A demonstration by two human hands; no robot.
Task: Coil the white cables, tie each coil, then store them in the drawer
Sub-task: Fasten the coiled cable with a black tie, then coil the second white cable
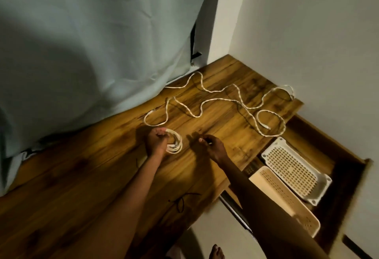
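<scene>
Gripping coil [175, 143], left hand [156, 142] curled.

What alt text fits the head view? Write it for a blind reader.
A person's left hand holds a coiled white cable over a wooden table, while the right hand pinches something small and dark. Another white cable sprawls loose beyond; an open drawer holds two perforated baskets.

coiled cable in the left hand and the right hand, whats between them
Only bare wooden tabletop in the head view; coiled cable, left hand and right hand stay apart.
</scene>
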